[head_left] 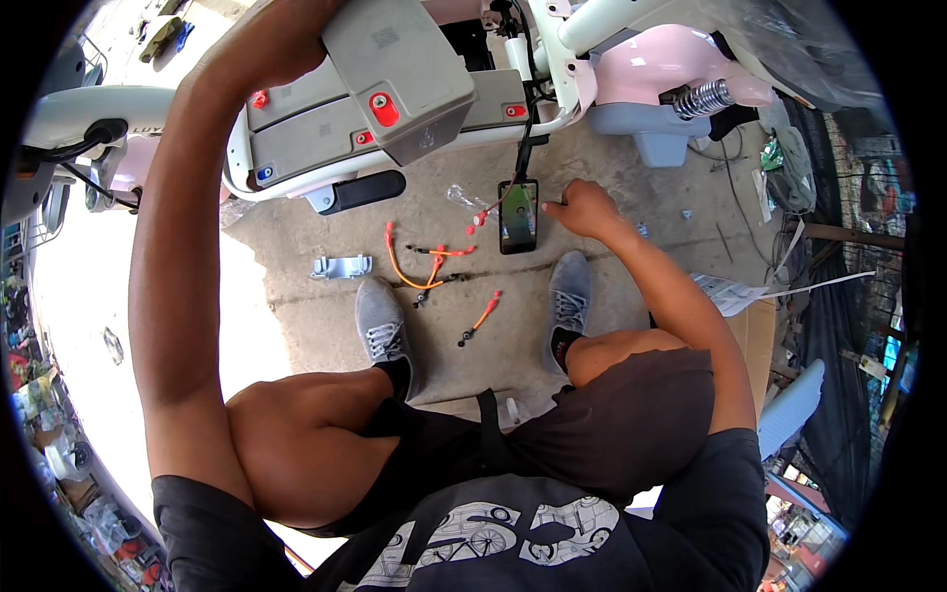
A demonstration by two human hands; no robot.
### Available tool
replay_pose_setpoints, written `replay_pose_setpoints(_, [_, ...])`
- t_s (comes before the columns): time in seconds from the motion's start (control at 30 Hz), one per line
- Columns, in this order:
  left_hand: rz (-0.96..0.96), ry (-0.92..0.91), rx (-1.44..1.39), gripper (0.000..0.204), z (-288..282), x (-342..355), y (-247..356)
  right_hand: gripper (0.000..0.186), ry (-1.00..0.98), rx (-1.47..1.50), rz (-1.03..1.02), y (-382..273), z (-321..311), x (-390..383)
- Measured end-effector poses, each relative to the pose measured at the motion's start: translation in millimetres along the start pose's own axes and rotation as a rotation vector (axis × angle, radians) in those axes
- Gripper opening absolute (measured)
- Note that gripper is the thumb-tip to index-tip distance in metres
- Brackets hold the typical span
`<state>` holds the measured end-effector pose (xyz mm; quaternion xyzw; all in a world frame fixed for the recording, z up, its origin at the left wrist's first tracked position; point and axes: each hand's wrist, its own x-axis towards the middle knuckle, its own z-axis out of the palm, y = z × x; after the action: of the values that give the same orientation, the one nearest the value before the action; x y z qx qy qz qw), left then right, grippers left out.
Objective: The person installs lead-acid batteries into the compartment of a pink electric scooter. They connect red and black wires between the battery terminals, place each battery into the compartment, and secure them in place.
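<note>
A grey block battery with a red-ringed terminal sits tilted over other grey batteries in the white frame of a vehicle. My left hand is closed at its left side, the fingertips hidden behind it. Lower right of the battery, a black phone with a lit green picture lies face up. My right hand is just right of the phone, fingers curled and one digit pointing at its edge. Nothing shows in that hand. On the floor between my shoes are several orange cables with red and black ends.
A pale blue bracket lies left of the cables. Black wires hang from the frame above the phone. Pink bodywork with a coil spring stands at the upper right. Cardboard is beside my right arm.
</note>
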<state>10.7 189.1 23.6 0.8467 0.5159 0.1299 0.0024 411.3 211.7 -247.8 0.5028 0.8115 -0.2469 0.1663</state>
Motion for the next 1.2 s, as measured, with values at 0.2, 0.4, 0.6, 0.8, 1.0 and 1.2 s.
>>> replay_pose_setpoints(0.2, [0.016, 0.001, -0.025, 0.072, 1, -5, -5, 0.049, -0.279, 0.285, -0.179, -61, -119, -41])
replay_pose_setpoints(0.4, [-0.017, -0.004, -0.001, 0.074, 1, -4, -3, 0.054, 0.101, 0.529, -0.557, -147, -220, -45])
replay_pose_setpoints(0.6, [0.003, 0.015, -0.042, 0.072, 2, -6, -4, 0.050, -0.155, 0.350, -0.626, -202, -278, -16])
replay_pose_setpoints(0.8, [-0.002, 0.018, -0.034, 0.069, 1, -6, -5, 0.051, -0.155, 0.500, -0.525, -209, -264, -11])
replay_pose_setpoints(1.0, [-0.017, 0.139, -0.074, 0.061, 6, -4, -6, 0.059, -0.142, 0.606, -0.569, -198, -225, -8])
replay_pose_setpoints(1.2, [-0.486, 0.233, -0.291, 0.056, 50, -33, -18, 0.056, -0.094, 0.789, -0.531, -206, -193, -22])
